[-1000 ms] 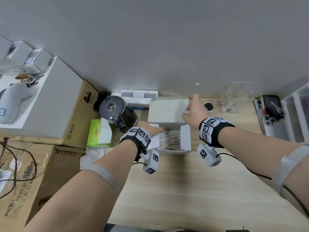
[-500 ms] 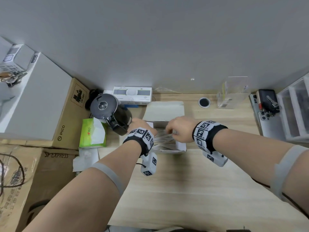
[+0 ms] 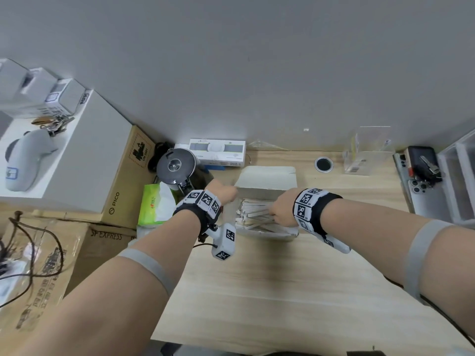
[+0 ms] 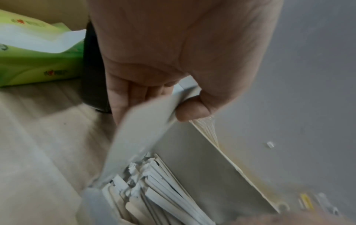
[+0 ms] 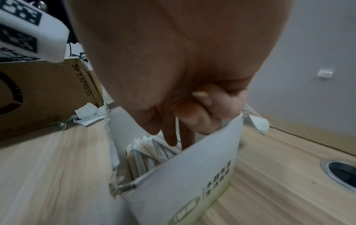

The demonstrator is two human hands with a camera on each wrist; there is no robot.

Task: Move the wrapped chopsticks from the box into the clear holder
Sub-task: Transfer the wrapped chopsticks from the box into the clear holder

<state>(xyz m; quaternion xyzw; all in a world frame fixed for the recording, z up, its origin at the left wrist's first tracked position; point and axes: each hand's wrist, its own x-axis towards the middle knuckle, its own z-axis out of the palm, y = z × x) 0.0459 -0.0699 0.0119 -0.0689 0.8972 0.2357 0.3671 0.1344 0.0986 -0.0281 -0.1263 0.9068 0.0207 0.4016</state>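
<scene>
The white box stands open mid-table, its lid folded back toward the wall. Paper-wrapped chopsticks lie piled inside it. My left hand is at the box's left side. In the left wrist view that left hand pinches the side flap between thumb and fingers, above the chopsticks. My right hand reaches into the box from the right. In the right wrist view the right hand's fingers dip among the chopsticks and seem to pinch a thin white wrapper. The clear holder stands at the back right.
A black kettle and a green tissue pack sit just left of the box. Cardboard boxes stack at the far left. A cable hole, a phone with keys and clear drawers lie to the right.
My right hand left the box lid at the back and came down into the box onto the chopsticks. My left hand stayed at the left flap.
</scene>
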